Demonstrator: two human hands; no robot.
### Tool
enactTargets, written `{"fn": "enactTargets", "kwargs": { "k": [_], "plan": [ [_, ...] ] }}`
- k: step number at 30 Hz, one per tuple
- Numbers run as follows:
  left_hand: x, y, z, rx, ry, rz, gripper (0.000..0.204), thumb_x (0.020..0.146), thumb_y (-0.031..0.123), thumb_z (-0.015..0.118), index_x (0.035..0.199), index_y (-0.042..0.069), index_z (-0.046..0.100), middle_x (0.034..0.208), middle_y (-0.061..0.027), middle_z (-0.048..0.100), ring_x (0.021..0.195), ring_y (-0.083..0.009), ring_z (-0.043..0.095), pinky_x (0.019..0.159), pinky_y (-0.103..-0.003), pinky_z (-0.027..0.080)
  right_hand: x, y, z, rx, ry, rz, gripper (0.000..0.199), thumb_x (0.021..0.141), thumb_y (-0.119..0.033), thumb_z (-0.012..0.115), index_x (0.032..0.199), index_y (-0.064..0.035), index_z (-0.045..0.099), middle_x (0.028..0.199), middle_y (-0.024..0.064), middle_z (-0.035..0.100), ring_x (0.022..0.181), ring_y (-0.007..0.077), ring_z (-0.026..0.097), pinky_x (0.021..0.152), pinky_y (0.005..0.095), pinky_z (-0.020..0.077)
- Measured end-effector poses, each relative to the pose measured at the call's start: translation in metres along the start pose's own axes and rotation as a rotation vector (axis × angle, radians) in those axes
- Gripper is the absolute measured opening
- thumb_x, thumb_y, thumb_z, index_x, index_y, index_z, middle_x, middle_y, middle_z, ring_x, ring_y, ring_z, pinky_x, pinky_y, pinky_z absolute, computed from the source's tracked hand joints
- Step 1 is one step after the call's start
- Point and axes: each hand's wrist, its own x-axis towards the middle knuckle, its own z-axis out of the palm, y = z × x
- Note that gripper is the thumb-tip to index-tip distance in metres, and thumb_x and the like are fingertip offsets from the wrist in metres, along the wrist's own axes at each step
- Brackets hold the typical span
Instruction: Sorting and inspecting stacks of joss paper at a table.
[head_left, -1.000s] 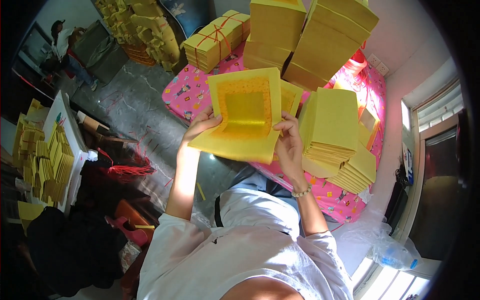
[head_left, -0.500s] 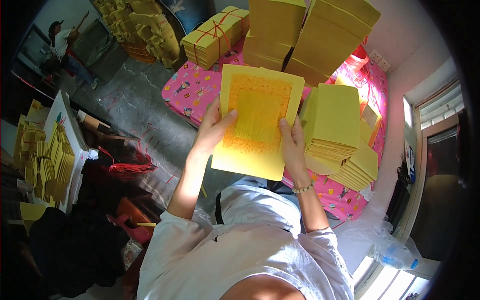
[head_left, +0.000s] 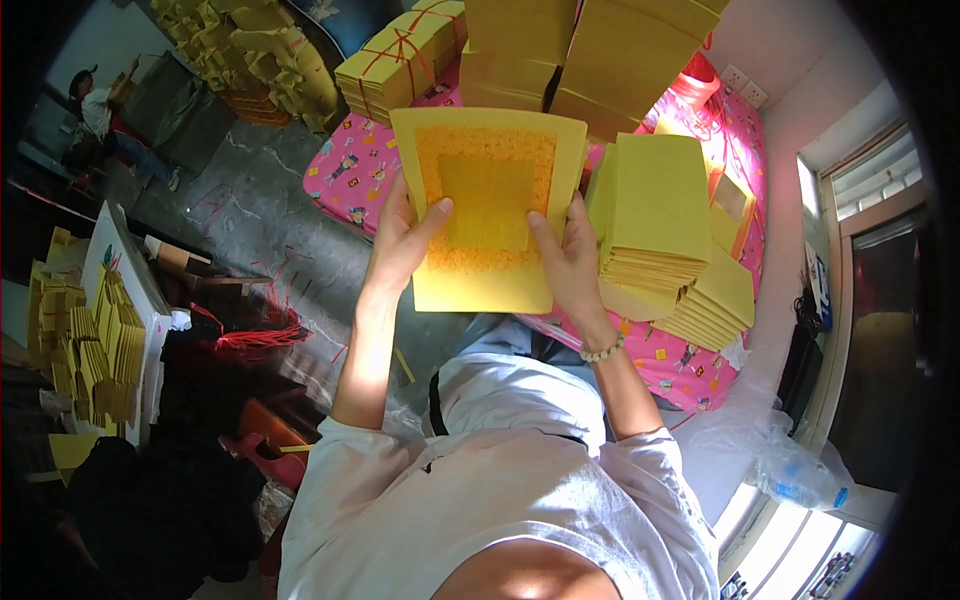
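Note:
Between my two hands, upright in front of me, is yellow joss paper (head_left: 484, 285) with an orange speckled frame around a gold square. Whether it is one sheet or a thin stack I cannot tell. My left hand (head_left: 401, 238) grips its left edge, thumb on the front and fingers behind. At the right edge, my right hand (head_left: 568, 255), with a beaded bracelet at the wrist, holds it the same way. Just right of that hand stands a thick stack of folded yellow paper (head_left: 660, 195), with another fanned stack (head_left: 708, 300) leaning beside it.
A pink patterned cloth (head_left: 350, 185) lies under tall yellow stacks (head_left: 635, 65) and a bundle tied with red string (head_left: 405, 60). At left, a white table (head_left: 150, 330) bears more yellow bundles. Red strings (head_left: 265, 335) trail nearby. Another person (head_left: 110, 120) sits at far left.
Both hands and the joss paper have shifted slightly left and up in the picture. The paper now leans the other way. The surroundings have shifted too, and the far person's arm is lower.

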Motion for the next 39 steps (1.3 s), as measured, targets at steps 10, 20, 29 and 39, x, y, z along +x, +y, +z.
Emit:
{"fn": "enactTargets", "kwargs": {
  "k": [10, 20, 29, 39],
  "plan": [
    [0.048, -0.012, 0.002, 0.04, -0.02, 0.338, 0.034, 0.087, -0.003, 0.062, 0.119, 0.002, 0.051, 0.113, -0.006, 0.06, 0.104, -0.0124, 0.057, 0.09, -0.028, 0.045, 0.045, -0.004, 0.001, -0.176, 0.114, -0.206, 0.021, 0.092, -0.005, 0.056, 0.113, -0.0025, 0.055, 0.102, 0.0046, 0.058, 0.096, 0.0106, 0.052, 0.085, 0.0244, 0.0419],
    [0.045, -0.037, 0.001, -0.006, -0.021, 0.195, 0.026, 0.091, 0.002, 0.059, 0.117, 0.001, 0.054, 0.108, -0.0033, 0.063, 0.099, -0.01, 0.057, 0.087, -0.026, 0.045, 0.032, 0.0, 0.005, -0.277, 0.193, 0.167, 0.032, 0.097, -0.019, 0.054, 0.123, -0.0023, 0.049, 0.108, 0.009, 0.061, 0.092, 0.0155, 0.057, 0.081, 0.0271, 0.0451],
    [0.031, 0.003, 0.003, 0.037, 0.012, 0.005, 0.034, 0.088, -0.001, 0.059, 0.121, 0.001, 0.055, 0.109, -0.0056, 0.064, 0.097, -0.0111, 0.061, 0.084, -0.026, 0.048, 0.029, -0.004, 0.001, -0.227, 0.166, -0.04, 0.025, 0.095, -0.013, 0.055, 0.113, 0.0037, 0.053, 0.101, 0.0126, 0.064, 0.095, 0.0159, 0.058, 0.085, 0.029, 0.0448],
    [0.008, 0.011, -0.013, -0.229, -0.183, -0.449, 0.053, 0.081, 0.014, 0.071, 0.127, -0.002, 0.05, 0.117, -0.0121, 0.061, 0.103, -0.0186, 0.061, 0.086, -0.03, 0.05, 0.0, -0.018, -0.012, 0.071, -0.001, 0.133, 0.025, 0.097, -0.007, 0.048, 0.12, 0.0038, 0.048, 0.113, 0.0081, 0.059, 0.103, 0.0109, 0.053, 0.09, 0.0253, 0.0418]
  ]
}}
